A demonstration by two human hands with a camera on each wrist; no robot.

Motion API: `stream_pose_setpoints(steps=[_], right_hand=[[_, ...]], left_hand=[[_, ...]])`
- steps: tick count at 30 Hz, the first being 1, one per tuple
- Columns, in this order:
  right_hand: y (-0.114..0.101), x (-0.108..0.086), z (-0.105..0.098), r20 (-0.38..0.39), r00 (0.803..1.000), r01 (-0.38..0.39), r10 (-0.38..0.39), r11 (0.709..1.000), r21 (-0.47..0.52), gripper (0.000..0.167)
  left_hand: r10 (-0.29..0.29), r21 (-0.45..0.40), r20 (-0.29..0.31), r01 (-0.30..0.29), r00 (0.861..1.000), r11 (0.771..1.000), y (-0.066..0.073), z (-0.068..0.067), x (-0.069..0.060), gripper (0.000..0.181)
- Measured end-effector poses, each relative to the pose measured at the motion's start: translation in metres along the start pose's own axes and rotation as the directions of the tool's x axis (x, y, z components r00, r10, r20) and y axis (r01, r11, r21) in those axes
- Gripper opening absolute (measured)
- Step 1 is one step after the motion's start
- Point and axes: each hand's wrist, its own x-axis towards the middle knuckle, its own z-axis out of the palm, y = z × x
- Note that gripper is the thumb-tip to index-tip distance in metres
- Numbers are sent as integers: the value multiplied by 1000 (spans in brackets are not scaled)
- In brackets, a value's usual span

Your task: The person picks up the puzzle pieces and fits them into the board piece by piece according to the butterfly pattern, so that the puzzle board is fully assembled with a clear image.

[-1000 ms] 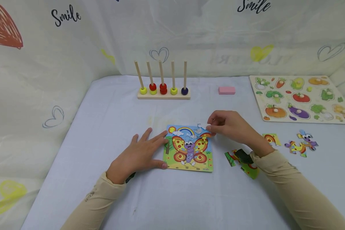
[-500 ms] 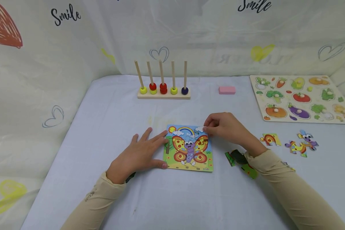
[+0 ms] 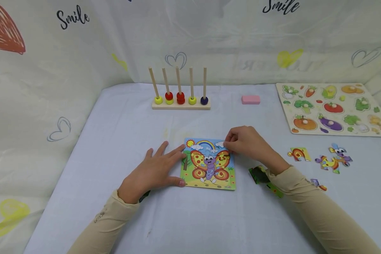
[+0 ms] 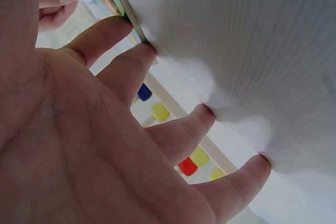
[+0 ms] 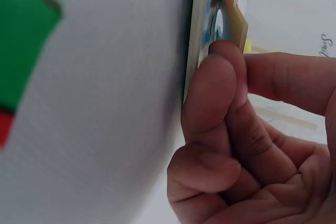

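Note:
A square butterfly jigsaw puzzle (image 3: 207, 181) lies on the white-covered table between both hands. My left hand (image 3: 153, 171) has its fingers spread flat on the cloth, with the thumb and forefinger touching the puzzle's left edge. At the top right corner, my right hand (image 3: 249, 143) pinches a puzzle piece (image 5: 237, 22) between thumb and fingers. In the right wrist view that piece stands tilted up from the board, and the fingertips cover part of it.
Loose puzzle pieces lie to the right: an orange-swirl piece (image 3: 300, 154), a purple-faced piece (image 3: 340, 153) and green ones (image 3: 274, 189) partly under the right wrist. Farther back are a bead abacus (image 3: 181, 106), a pink block (image 3: 251, 100) and a vegetable peg board (image 3: 314, 131).
My right hand has moved slightly left and down with the puzzle piece, bringing it from beyond the puzzle's right edge onto its top right corner. The left hand has stayed still.

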Motion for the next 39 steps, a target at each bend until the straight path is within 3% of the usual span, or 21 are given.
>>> stream_pose_setpoints(steps=[5, 15, 21, 39], right_hand=[[-1, 1, 2, -3, 1000, -18, 18, 999, -40, 14], [-5, 3, 7, -5, 998, 61, -61, 995, -74, 11], [-7, 0, 7, -12, 999, 48, -49, 996, -72, 11], [7, -42, -22, -87, 996, 25, -21, 999, 47, 11]], left_hand=[[0, -3, 4, 0, 1000, 1000, 0, 1, 1, 86], [-3, -3, 6, 3, 1000, 1000, 1, -1, 0, 86], [-6, 0, 3, 6, 1000, 1000, 1, 0, 0, 86], [4, 8, 2, -4, 1000, 1000, 1, 0, 0, 87]])
